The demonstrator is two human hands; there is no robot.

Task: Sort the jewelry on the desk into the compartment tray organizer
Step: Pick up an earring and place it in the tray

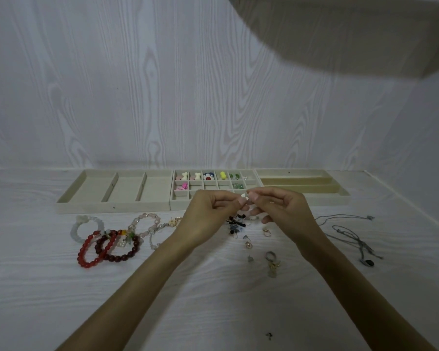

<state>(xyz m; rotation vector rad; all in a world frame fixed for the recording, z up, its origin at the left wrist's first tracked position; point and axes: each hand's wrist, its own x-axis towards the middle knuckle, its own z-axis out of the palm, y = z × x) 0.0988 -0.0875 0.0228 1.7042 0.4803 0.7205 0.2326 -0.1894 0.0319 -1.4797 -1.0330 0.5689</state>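
Note:
My left hand (208,211) and my right hand (281,209) meet above the desk, both pinching one small pale earring (244,196) between their fingertips. They hover just in front of the small-compartment tray (174,200), whose back cells hold white, blue, yellow, green and pink earrings (208,176). Below the hands, loose earrings and rings (249,243) lie scattered on the desk. Red, dark red, pink and pale beaded bracelets (107,245) lie to the left. Thin grey necklaces (352,234) lie to the right.
A beige tray with three wide compartments (91,178) stands at the left, and a tray with long narrow slots (299,181) at the right. A wall rises right behind the trays. A tiny dark piece (269,335) lies near the front edge.

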